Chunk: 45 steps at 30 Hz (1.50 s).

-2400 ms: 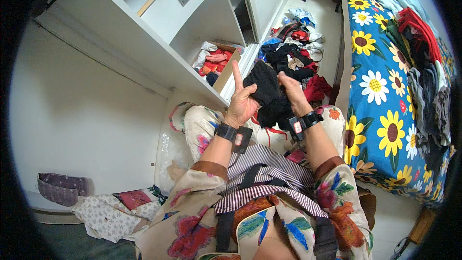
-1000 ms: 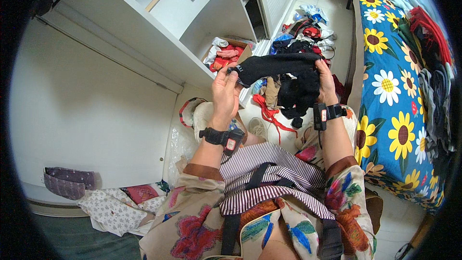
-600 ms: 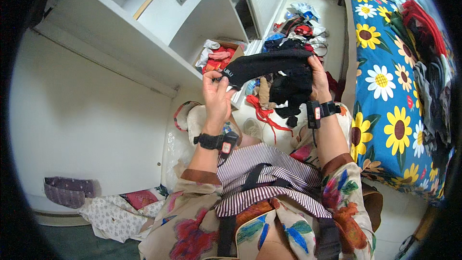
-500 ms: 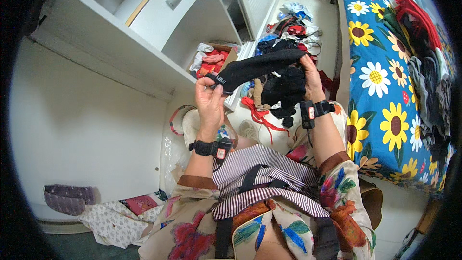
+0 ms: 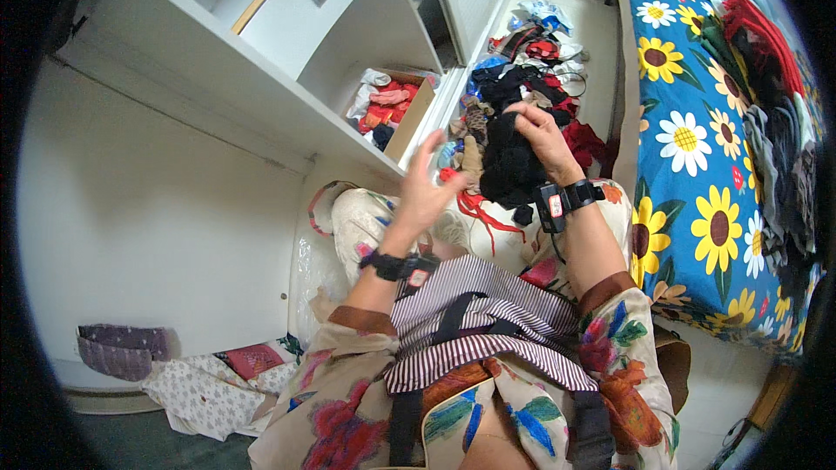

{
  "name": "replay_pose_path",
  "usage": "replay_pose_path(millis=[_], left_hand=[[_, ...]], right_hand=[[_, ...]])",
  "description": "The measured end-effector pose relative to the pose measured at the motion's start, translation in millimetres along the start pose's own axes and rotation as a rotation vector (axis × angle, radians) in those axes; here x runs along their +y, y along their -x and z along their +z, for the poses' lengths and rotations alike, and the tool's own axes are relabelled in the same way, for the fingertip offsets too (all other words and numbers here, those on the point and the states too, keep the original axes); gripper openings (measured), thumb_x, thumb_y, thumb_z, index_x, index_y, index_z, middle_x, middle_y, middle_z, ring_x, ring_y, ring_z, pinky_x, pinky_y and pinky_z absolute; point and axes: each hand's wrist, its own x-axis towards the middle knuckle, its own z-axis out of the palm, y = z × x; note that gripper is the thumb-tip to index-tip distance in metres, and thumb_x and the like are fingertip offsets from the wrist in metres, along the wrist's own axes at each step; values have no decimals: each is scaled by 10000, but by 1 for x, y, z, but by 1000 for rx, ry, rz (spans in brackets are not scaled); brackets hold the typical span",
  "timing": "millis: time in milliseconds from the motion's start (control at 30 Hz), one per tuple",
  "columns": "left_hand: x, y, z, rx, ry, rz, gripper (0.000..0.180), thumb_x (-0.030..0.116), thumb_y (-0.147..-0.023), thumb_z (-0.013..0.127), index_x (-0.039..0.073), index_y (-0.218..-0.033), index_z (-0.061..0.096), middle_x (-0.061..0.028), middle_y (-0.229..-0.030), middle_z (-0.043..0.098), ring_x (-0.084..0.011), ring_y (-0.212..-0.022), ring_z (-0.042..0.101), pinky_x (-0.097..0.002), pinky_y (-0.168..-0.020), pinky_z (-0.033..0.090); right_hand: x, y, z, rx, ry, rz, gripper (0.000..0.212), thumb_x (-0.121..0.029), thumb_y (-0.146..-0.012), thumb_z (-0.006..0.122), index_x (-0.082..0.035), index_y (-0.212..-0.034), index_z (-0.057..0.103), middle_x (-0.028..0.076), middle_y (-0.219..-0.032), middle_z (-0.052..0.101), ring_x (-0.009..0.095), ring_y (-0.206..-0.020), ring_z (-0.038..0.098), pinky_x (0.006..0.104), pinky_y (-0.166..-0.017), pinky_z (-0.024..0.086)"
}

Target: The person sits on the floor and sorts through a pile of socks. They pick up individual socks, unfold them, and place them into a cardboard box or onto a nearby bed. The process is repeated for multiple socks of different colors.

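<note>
My right hand (image 5: 547,141) pinches a black sock (image 5: 509,161), which hangs bunched below the fingers. It overlaps the dark clothes on the floor, so its lower edge is hard to make out. Left of it, my left hand (image 5: 427,196) holds nothing, its fingers spread and a little blurred. Just beyond that hand, an open cardboard box (image 5: 414,126) in the low cupboard contains red, pink, white and dark cloth pieces.
A heap of mixed clothes (image 5: 522,78) runs along the floor, with red straps (image 5: 489,218) at its near end. On the right stands a bed (image 5: 684,144) with sunflower bedding and piled clothes (image 5: 771,61). The white cupboard (image 5: 165,209) fills the left side.
Half a second ago both hands stretched the black sock between them. My left hand has let go and lowered; the sock now hangs from my right hand alone.
</note>
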Motion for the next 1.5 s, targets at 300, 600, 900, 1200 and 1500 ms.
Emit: replay_pose_path(millis=[300, 600, 900, 1200, 1500], left_hand=[[-4, -16, 42, -13, 130, -129, 101, 94, -919, 600, 5, -947, 560, -11, -791, 610, -77, -702, 534, -255, -646, 461], [-10, -63, 7, -87, 966, -322, 207, 186, -1020, 452, 12, -1092, 537, -44, -981, 604, -119, -869, 579, -252, -783, 483], [1, -76, -20, -138, 1450, -394, 439, 225, -1030, 288, -35, -1326, 481, -175, -1358, 539, -302, -1267, 508, -454, -1119, 357], [-34, -89, -17, -31, 1590, -331, 456, 267, -968, 379, 6, -1320, 505, -143, -1357, 547, -296, -1270, 498, -459, -1121, 337], [-28, -102, -4, 64, 1513, -231, 147, 131, -925, 577, 145, -1055, 644, -79, -1276, 610, -287, -1221, 535, -463, -1102, 366]], right_hand=[[-1, 3, 11, 15, 399, 84, 116, -139, -884, 652, -25, -901, 668, -57, -839, 615, 33, -795, 535, 207, -733, 446], [1, -6, -1, 155, 199, 91, 241, -237, -954, 613, -42, -1074, 689, 4, -840, 664, 65, -732, 558, 217, -687, 448], [3, 10, 14, -191, 232, 284, 806, -188, -800, 740, -79, -1495, 347, 128, -1237, 586, 123, -943, 585, 250, -816, 488], [3, 6, 6, -15, 91, 401, 44, -75, -842, 685, -54, -881, 680, -43, -839, 669, 23, -728, 607, 180, -691, 486], [-28, 7, 7, -1, 53, 225, 538, -391, -788, 787, -63, -1165, 585, -14, -1026, 624, 77, -906, 595, 224, -840, 482]])
